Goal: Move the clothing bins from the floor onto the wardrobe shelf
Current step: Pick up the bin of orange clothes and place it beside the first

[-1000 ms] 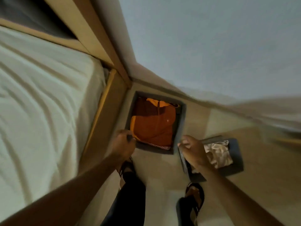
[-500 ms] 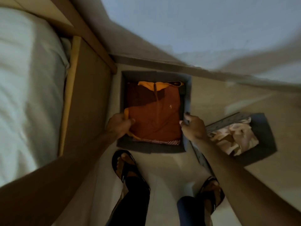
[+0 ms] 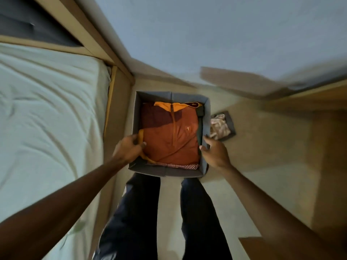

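A grey fabric bin [image 3: 169, 172] holds a folded rust-orange top [image 3: 169, 136] over a red checked cloth. It hangs above the floor in front of my legs. My left hand [image 3: 127, 149] grips its left wall, thumb inside against the clothes. My right hand [image 3: 214, 152] grips its right wall. A second, smaller grey bin [image 3: 231, 126] with pale crumpled fabric stands on the floor to the right, partly hidden behind the held bin.
A bed with a white sheet [image 3: 47, 119] and wooden frame [image 3: 110, 102] fills the left. A pale wall [image 3: 206, 34] runs behind. Wooden wardrobe panels [image 3: 309, 98] stand at the right, with a wooden edge [image 3: 262, 246] low right. The beige floor [image 3: 253, 147] lies between.
The bin with the orange top has risen off the floor between both hands and looks larger. The view has pulled back, so the second bin looks smaller and farther away.
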`<state>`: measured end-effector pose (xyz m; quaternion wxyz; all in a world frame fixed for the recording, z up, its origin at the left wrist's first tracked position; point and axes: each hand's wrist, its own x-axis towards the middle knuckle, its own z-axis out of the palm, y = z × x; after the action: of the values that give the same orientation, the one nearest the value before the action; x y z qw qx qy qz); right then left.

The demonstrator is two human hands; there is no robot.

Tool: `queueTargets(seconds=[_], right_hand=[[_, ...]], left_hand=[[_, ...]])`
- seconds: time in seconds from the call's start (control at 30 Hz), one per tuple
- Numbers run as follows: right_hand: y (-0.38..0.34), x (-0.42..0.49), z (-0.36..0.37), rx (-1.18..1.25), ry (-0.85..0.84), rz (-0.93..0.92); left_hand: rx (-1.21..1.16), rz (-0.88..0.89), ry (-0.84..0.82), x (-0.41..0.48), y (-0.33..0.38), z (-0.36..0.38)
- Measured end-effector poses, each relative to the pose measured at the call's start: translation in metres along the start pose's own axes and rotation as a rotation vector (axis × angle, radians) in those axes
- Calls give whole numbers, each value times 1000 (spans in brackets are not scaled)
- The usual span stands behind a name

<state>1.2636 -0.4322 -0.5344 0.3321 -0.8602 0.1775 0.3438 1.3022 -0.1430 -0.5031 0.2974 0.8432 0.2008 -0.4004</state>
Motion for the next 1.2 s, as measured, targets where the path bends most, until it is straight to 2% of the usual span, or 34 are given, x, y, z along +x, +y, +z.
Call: queueTargets(seconds=[0.27, 0.4, 0.6, 0.9, 1.2], right_hand=[[57, -197, -110, 84, 224, 155], [88, -263, -139, 133, 336, 226], [128, -346, -163, 302, 613, 354], [184, -401, -204, 454, 891, 438], [270, -436, -310, 577, 1179, 448]], left_hand=[[4, 205, -69, -189, 77, 28], [140, 345, -91, -232, 108, 40], [355, 647, -142, -268, 178, 59], [544, 941, -57, -312, 310, 106], [493, 1151, -55, -366, 458, 201]])
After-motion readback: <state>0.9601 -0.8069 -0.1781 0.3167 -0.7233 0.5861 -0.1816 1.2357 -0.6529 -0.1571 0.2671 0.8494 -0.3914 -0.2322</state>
